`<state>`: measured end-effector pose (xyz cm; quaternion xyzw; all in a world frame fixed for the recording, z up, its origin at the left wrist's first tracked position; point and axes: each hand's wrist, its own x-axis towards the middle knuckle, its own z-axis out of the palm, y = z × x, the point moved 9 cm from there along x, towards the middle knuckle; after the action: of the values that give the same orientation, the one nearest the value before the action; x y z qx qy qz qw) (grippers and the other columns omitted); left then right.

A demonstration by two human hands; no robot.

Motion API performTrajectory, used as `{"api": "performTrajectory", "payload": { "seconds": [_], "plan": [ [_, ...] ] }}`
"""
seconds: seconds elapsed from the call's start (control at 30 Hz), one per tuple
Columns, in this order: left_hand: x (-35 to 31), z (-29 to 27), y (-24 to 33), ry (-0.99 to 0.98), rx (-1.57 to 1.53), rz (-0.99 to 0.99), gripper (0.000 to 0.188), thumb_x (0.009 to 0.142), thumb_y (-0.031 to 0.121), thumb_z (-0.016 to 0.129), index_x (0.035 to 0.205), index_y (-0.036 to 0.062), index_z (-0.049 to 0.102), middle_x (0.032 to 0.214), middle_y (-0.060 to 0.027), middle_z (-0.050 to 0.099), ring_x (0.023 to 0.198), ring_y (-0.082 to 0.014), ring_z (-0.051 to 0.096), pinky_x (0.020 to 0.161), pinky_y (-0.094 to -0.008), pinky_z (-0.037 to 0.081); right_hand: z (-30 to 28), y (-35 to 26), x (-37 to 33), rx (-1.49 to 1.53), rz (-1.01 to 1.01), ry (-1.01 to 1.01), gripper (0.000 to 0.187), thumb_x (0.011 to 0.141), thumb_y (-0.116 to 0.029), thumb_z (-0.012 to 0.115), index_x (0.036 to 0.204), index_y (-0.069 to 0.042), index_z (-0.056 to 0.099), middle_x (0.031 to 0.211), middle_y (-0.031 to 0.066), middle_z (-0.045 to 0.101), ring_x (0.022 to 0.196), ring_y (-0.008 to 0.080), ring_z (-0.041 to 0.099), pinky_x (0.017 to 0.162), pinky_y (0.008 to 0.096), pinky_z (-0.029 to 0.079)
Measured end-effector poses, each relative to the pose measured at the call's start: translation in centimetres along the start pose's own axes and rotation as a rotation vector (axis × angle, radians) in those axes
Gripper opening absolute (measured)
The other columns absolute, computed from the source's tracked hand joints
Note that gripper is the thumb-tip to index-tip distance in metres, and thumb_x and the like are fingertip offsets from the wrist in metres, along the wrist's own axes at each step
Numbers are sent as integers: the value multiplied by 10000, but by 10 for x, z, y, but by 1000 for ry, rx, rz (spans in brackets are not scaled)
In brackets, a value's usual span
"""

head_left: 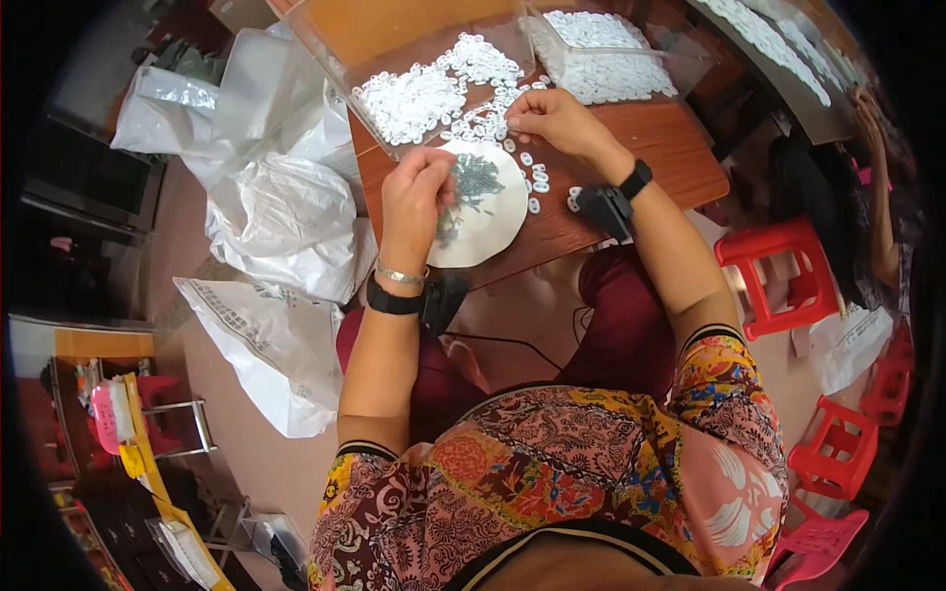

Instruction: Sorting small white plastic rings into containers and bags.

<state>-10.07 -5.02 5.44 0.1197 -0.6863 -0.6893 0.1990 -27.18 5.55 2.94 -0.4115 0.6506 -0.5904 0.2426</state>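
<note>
My left hand (419, 189) is closed over the left side of a round cream plate (507, 231), its fingertips pinched together; anything in them is too small to make out. Small grey pieces (478, 177), metallic in look, lie heaped and scattered on that plate. Beyond the plate's right side, my right hand (560, 120) is also in a pinch, close to loose white oval pieces (485, 126) with openings in them. What its fingertips hold cannot be seen. Several more white ovals (539, 179) lie in a short line on the brown wooden table (650, 148), right of the plate.
A clear-walled tray (340, 84) with heaps of white ovals stands at the back, beside a clear bin (616, 74) full of them. White sacks (281, 222) crowd the left. A red stool (778, 271) and another person's arm (882, 217) are at right.
</note>
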Motion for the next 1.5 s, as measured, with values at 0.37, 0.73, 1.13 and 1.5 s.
{"api": "performTrajectory", "payload": {
  "seconds": [0.37,0.73,1.13,1.5],
  "plan": [
    [-8,9,-20,7,-148,47,190,901,169,444,805,43,550,674,-7,556,566,-61,497,492,-186,360,72,-49,-30,116,83,-22,90,834,-101,630,876,-22,631,721,-18,595,632,38,502,578,182,403],
    [-12,-1,-40,-66,-380,-112,209,913,172,430,788,44,538,646,-21,544,534,-86,511,490,-184,374,94,-54,-35,148,61,-34,116,813,-79,666,895,-2,639,757,-3,625,671,43,529,616,208,443],
    [-14,-12,-46,14,-437,-107,137,875,141,464,842,33,542,673,-24,548,531,-83,517,458,-183,389,113,-103,-55,-652,-568,77,117,764,-23,685,880,-14,677,783,60,639,701,118,591,597,245,466],
    [-13,-8,-51,-35,-211,-53,165,880,195,487,820,51,540,654,-1,525,542,-66,486,462,-194,362,98,-52,-41,-294,-52,66,71,817,-62,642,830,5,625,724,-32,590,653,21,492,573,179,405]
  ]
}}
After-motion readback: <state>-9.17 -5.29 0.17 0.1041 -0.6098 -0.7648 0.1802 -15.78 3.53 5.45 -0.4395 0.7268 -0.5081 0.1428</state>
